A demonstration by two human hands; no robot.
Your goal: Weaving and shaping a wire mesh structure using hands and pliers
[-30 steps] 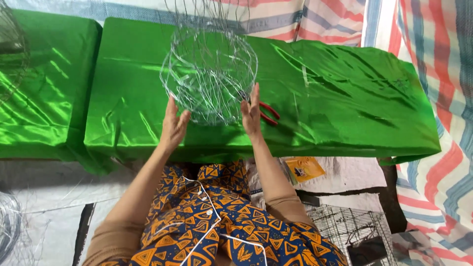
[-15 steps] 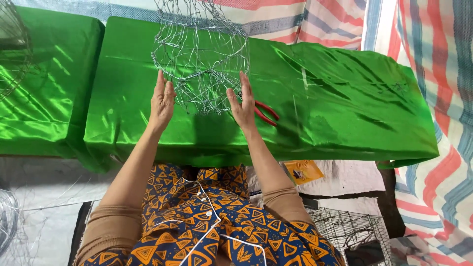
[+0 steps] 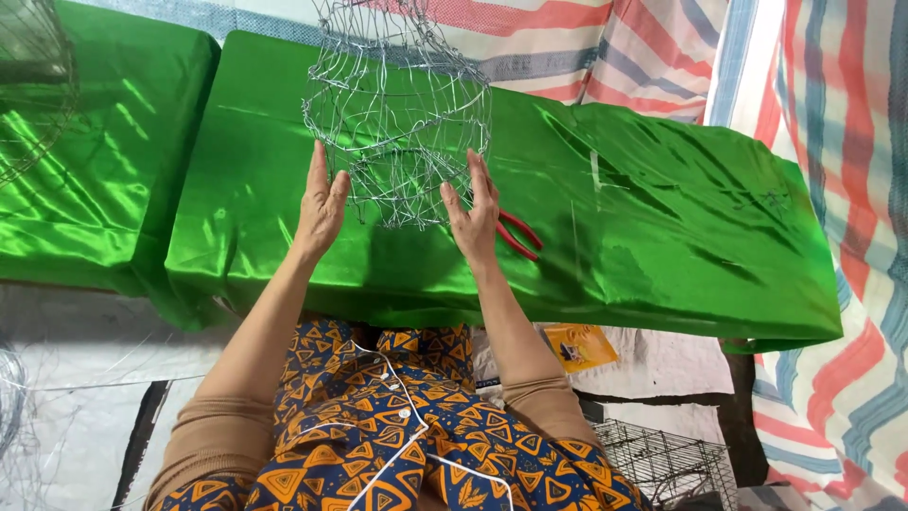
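Note:
A silvery wire-mesh basket (image 3: 397, 114) stands tall on a table covered in shiny green cloth (image 3: 653, 227). My left hand (image 3: 322, 203) is flat against the basket's lower left side, fingers straight up. My right hand (image 3: 473, 213) presses flat on its lower right side. The basket is squeezed between the two palms. Red-handled pliers (image 3: 518, 235) lie on the cloth just right of my right hand, partly hidden by it.
A second green-covered table (image 3: 85, 180) stands at the left with another wire frame (image 3: 33, 85) on it. Striped tarpaulin (image 3: 832, 123) hangs behind and at the right. A yellow packet (image 3: 579, 346) and a dark wire cage (image 3: 667, 464) lie on the floor.
The basket was low and rounded; it now stands taller and narrower. Both hands have moved from its rim to its lower sides, palms flat and fingers straight.

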